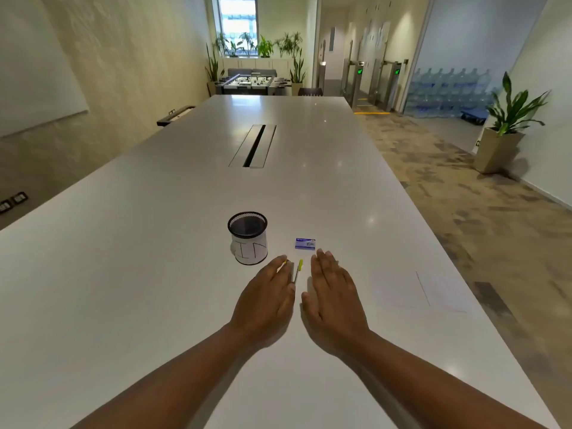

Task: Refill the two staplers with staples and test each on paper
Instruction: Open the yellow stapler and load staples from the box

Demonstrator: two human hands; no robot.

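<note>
A small blue staple box [305, 244] lies on the white table [154, 243], just beyond my right hand's fingertips. Between my hands lies a thin object with a yellow end [298, 269], perhaps a stapler seen edge-on; another yellow tip [284, 263] shows at my left fingertips. My left hand [267, 300] and right hand [335, 300] hover flat, palms down, fingers together, holding nothing. A sheet of white paper [421, 291] lies to the right near the table edge. What sits under my hands is hidden.
A black mesh cup [248, 238] wrapped in a paper label stands left of the staple box. A cable slot [254, 146] runs down the table's middle. The table's right edge drops to carpeted floor.
</note>
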